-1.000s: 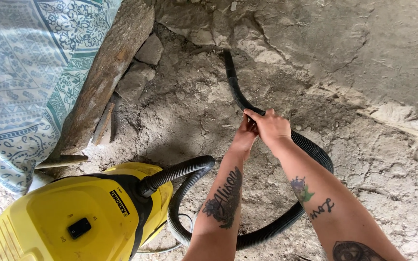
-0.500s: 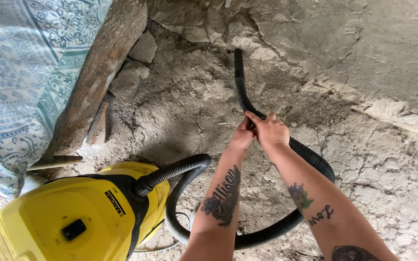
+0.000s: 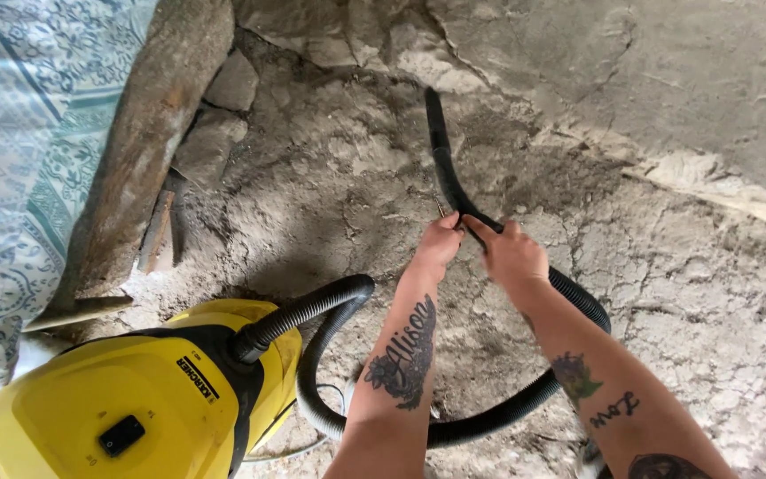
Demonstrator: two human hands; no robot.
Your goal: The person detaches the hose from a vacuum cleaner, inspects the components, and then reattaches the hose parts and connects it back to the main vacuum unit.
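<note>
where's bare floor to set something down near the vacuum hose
Bare cracked floor lies right of the black hose. Crowded: the yellow vacuum and hose loop lower left, where the left hand and right hand grip the hose.

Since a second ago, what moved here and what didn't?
Both hands, the left hand and the right hand, still grip the black hose, and its nozzle end has swung to point more steeply up toward the rock wall. No grasp or release. The yellow vacuum, log and patterned cloth lie as before.
</note>
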